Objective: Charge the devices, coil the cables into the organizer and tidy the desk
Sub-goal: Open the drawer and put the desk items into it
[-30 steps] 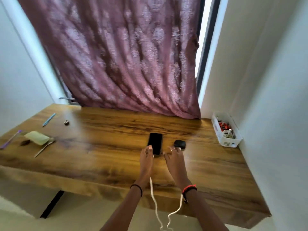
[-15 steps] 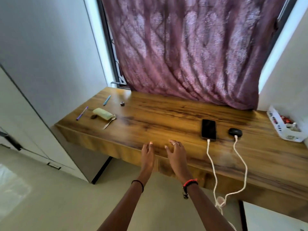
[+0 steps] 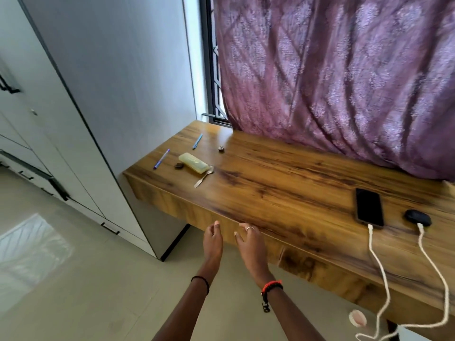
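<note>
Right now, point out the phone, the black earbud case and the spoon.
phone [image 3: 369, 207]: head view, middle of its dark screen.
black earbud case [image 3: 418, 217]: head view, top of its shell.
spoon [image 3: 203, 179]: head view, its handle.

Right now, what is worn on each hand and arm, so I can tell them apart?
No sleeves in view. The left hand has a thin black band at its wrist. The right hand wears a silver ring on one finger and a red-and-black braided bracelet with a small dark clasp hanging.
</note>
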